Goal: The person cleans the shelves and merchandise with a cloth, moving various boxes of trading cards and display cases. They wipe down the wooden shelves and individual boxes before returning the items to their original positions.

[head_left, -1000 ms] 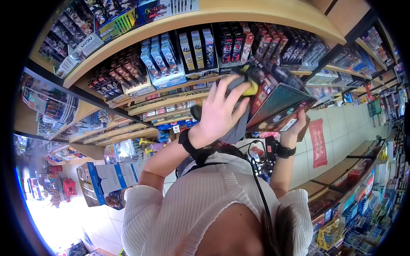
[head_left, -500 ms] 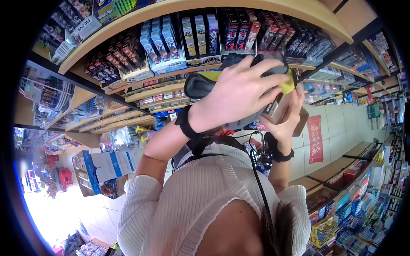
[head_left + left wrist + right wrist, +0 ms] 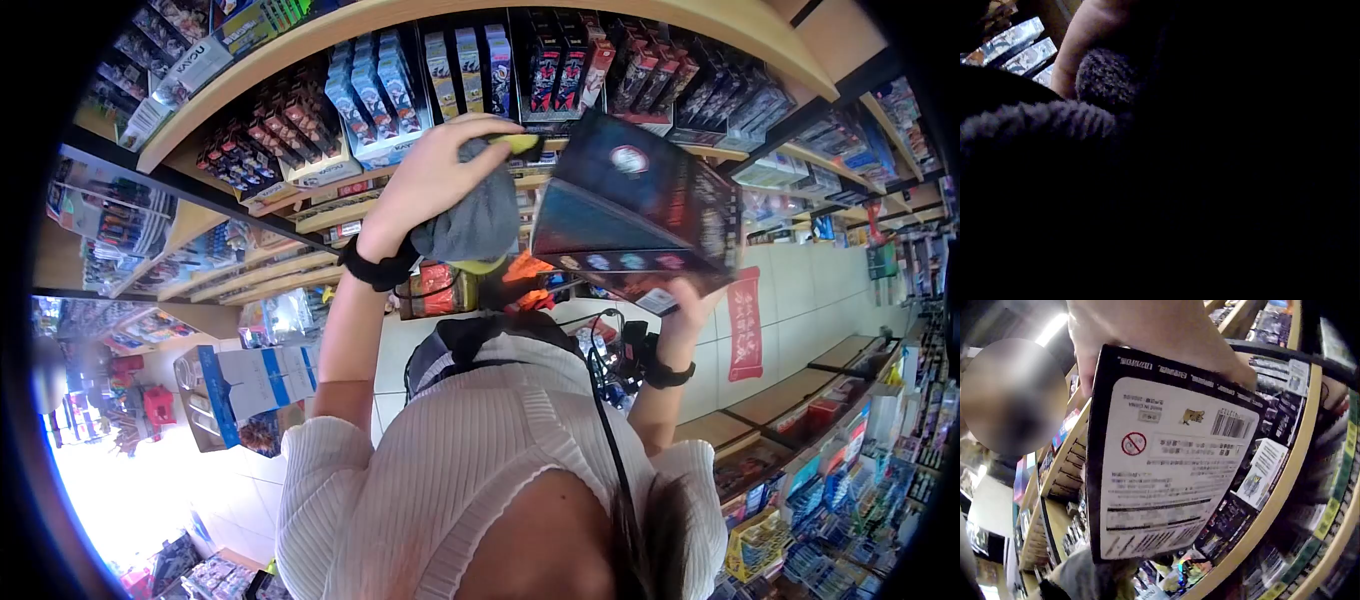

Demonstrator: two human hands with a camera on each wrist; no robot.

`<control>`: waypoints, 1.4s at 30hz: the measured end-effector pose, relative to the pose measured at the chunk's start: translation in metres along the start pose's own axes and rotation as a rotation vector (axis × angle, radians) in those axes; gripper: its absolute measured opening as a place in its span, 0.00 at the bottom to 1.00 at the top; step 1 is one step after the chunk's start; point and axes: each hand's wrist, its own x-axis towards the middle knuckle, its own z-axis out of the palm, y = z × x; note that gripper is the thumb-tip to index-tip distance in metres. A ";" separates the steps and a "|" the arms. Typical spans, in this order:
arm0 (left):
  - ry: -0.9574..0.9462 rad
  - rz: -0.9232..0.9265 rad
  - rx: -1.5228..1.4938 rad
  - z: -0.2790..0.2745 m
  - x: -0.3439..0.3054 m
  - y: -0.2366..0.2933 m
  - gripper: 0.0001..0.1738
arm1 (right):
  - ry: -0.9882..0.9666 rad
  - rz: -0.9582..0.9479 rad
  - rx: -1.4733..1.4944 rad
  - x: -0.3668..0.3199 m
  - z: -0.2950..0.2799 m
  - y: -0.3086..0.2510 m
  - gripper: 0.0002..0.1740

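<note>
Head view, left grip (image 3: 435, 180): its fingers bend round the grey cloth (image 3: 485, 218).
Head view, right grip (image 3: 692, 312): holds the dark box (image 3: 640, 180) at its lower edge.
Left wrist view: mostly dark; blue boxes (image 3: 1010, 47) in the corner.
Right wrist view: the box shows its white label (image 3: 1169, 469).

2 forearms (image 3: 347, 335) forward, left hand (image 3: 435, 180) curled, right hand (image 3: 688, 308) nearer the torso (image 3: 510, 430)

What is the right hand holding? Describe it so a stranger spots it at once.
Find the wooden shelf across the head view's top, with slim packs standing under it. In front of them, the right hand holds the dark box. Unlike those packs, it is big and bulky, with a pale oval emblem on one face.
</note>
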 end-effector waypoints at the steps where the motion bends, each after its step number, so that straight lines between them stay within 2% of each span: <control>1: -0.005 0.001 0.002 0.001 -0.003 0.000 0.14 | 0.038 0.116 0.068 -0.006 -0.010 0.007 0.43; 2: 0.130 -0.001 -0.008 0.003 -0.007 0.001 0.14 | 0.112 0.188 0.226 -0.010 -0.019 0.025 0.32; 3: 0.265 -0.002 -0.020 0.005 -0.012 0.003 0.14 | 0.218 0.186 0.271 -0.008 -0.011 0.030 0.27; 4: 0.405 0.084 0.061 0.007 -0.015 0.015 0.14 | 0.324 0.179 0.314 -0.005 -0.003 0.035 0.23; 6: 0.576 0.221 0.192 0.014 -0.027 0.053 0.16 | 0.415 0.196 0.315 0.000 0.015 0.035 0.22; 7: 0.643 0.314 0.257 0.020 -0.031 0.066 0.17 | 0.383 0.195 0.267 -0.001 0.024 0.033 0.22; 8: 0.590 0.397 0.373 0.029 -0.038 0.078 0.18 | 0.351 0.194 0.226 -0.001 0.035 0.029 0.21; 9: 0.538 0.478 0.492 0.039 -0.040 0.087 0.19 | 0.418 0.139 0.228 0.002 0.059 0.015 0.21; 10: 0.524 0.562 0.563 0.052 -0.037 0.089 0.18 | 0.332 0.109 0.202 0.001 0.058 0.022 0.27; 11: 0.509 0.644 0.638 0.067 -0.034 0.089 0.18 | 0.243 0.080 0.178 -0.004 0.055 0.034 0.38; 13: 0.438 0.705 0.669 0.095 -0.024 0.080 0.16 | 0.264 0.151 0.221 -0.021 0.062 0.045 0.37; 16: 0.458 0.662 0.639 0.089 -0.015 0.068 0.15 | 0.202 0.168 0.268 -0.011 0.079 0.017 0.37; 18: 0.447 0.624 0.648 0.082 -0.015 0.069 0.15 | 0.259 0.192 0.416 -0.010 0.082 0.003 0.35; 19: 0.434 0.563 0.655 0.064 -0.014 0.057 0.15 | 0.269 0.136 0.294 -0.004 0.073 0.011 0.25; 21: 0.483 0.516 0.618 0.055 -0.014 0.056 0.14 | 0.320 0.135 0.294 -0.002 0.069 0.011 0.23; 23: 0.637 0.408 0.368 0.035 -0.018 0.036 0.12 | 0.344 0.278 0.451 0.005 0.047 0.019 0.19; 25: 0.783 0.336 0.066 0.025 -0.016 0.030 0.11 | 0.349 0.418 0.602 0.007 0.044 0.012 0.19; 26: 0.819 0.253 0.013 0.024 -0.016 0.027 0.13 | 0.290 0.493 0.621 0.007 0.032 0.020 0.20; 27: 0.816 0.260 0.003 0.024 -0.016 0.025 0.12 | 0.293 0.522 0.609 0.007 0.031 0.023 0.23; 29: 0.703 -0.038 -0.460 0.036 -0.006 0.012 0.13 | 0.223 0.766 0.843 0.003 0.033 0.027 0.24; 30: 0.692 -0.026 -0.379 0.037 -0.005 0.008 0.14 | 0.196 0.772 0.902 0.003 0.034 0.029 0.27; 31: 0.530 -0.005 -0.580 0.042 0.006 0.006 0.15 | 0.094 0.840 0.928 -0.002 0.044 0.022 0.27; 33: 0.345 -0.077 -1.058 0.046 0.006 0.013 0.17 | 0.076 0.861 0.929 -0.004 0.045 0.030 0.29; 35: 0.229 -0.017 -1.081 0.063 0.016 0.001 0.18 | -0.007 0.823 0.979 -0.005 0.048 0.024 0.31; 36: 0.180 -0.118 -1.300 0.065 0.018 0.003 0.18 | -0.029 0.847 1.065 -0.004 0.045 0.027 0.33; 37: 0.222 -0.009 -1.023 0.078 0.020 0.000 0.18 | -0.040 0.857 1.056 -0.003 0.044 0.027 0.33; 39: 0.261 0.054 -0.982 0.084 0.012 0.007 0.18 | 0.073 0.818 0.919 -0.004 0.041 0.024 0.32; 40: 0.177 0.004 -1.030 0.096 0.008 -0.003 0.17 | 0.094 0.798 0.899 -0.004 0.039 0.022 0.31; 41: 0.178 0.003 -1.032 0.107 0.001 -0.017 0.17 | 0.114 0.779 0.878 -0.004 0.038 0.020 0.30; 42: 0.059 -0.014 -1.270 0.118 -0.005 -0.031 0.16 | 0.143 0.738 0.851 -0.001 0.038 0.018 0.30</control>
